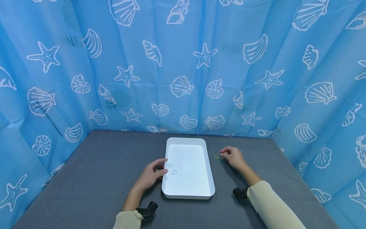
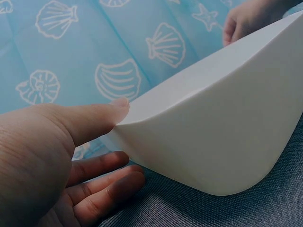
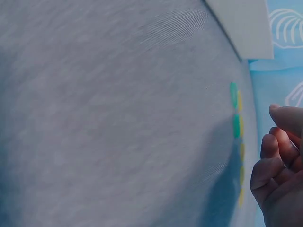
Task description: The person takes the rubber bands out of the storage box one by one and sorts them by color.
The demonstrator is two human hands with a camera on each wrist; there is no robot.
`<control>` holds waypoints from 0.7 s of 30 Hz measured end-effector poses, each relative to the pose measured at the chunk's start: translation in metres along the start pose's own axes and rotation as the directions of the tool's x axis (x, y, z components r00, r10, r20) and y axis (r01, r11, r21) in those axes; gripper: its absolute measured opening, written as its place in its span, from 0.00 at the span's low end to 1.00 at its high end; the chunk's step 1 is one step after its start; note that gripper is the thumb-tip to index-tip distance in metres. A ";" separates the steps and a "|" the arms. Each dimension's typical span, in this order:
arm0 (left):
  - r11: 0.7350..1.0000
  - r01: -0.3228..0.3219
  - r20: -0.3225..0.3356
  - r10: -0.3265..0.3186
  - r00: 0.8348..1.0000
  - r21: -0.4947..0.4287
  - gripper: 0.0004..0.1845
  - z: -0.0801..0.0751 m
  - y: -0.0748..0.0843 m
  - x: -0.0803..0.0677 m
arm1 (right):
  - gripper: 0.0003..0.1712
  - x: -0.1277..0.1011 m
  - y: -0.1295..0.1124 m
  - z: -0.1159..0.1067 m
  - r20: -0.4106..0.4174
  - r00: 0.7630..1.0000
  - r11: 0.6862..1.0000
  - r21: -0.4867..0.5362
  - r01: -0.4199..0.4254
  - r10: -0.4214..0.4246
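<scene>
A white tray (image 1: 210, 178) lies on the grey cloth in the middle. Two small teal rings (image 1: 172, 169) sit inside it near the left wall. My left hand (image 1: 163, 168) holds the tray's left edge: the thumb (image 2: 97, 118) lies on the rim and the fingers (image 2: 109, 182) lie against the outer wall low down. Right of the tray, several small green and yellow rings (image 1: 217, 157) lie on the cloth. My right hand (image 1: 224, 154) hovers just beside them with loosely curled fingers (image 3: 274, 163); nothing shows between them. The rings (image 3: 236, 111) lie just left of those fingertips.
Blue curtains (image 1: 200, 63) printed with shells and starfish close in the grey table (image 1: 100, 178) at the back and both sides. A black wrist strap (image 1: 239, 192) shows on each forearm. The tray corner (image 3: 246, 26) appears at the top of the right wrist view.
</scene>
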State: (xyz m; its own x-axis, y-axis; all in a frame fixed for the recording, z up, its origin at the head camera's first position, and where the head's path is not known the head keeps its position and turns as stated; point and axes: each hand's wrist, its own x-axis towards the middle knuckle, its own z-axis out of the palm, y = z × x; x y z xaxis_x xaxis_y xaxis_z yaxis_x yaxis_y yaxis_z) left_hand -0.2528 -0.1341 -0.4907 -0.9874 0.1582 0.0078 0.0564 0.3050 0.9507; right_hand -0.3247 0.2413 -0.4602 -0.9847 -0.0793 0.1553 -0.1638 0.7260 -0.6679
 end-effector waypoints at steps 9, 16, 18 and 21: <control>1.000 -0.007 0.000 0.007 1.000 -0.013 0.24 0.000 0.000 0.000 | 0.05 0.012 -0.018 0.001 0.002 1.000 1.000 0.003 0.023 -0.023; 0.999 -0.026 0.006 0.026 1.000 -0.025 0.25 -0.001 0.000 -0.002 | 0.06 0.016 -0.037 0.006 0.005 0.999 0.998 0.049 0.034 -0.035; 0.999 -0.033 0.005 0.033 0.999 -0.035 0.25 -0.001 0.001 -0.002 | 0.06 0.017 -0.042 0.009 0.006 0.999 0.998 0.051 0.032 -0.032; 0.998 -0.037 0.005 0.037 0.999 -0.043 0.25 -0.001 0.001 -0.002 | 0.06 0.020 -0.048 0.012 0.010 1.000 0.998 0.064 0.021 -0.022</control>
State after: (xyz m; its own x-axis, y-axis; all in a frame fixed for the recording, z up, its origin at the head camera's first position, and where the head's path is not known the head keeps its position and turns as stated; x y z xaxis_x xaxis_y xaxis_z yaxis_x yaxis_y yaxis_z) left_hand -0.2507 -0.1352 -0.4899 -0.9840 0.1736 0.0414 0.0861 0.2586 0.9621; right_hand -0.3374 0.1969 -0.4337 -0.9815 -0.1020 0.1623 -0.1880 0.6786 -0.7101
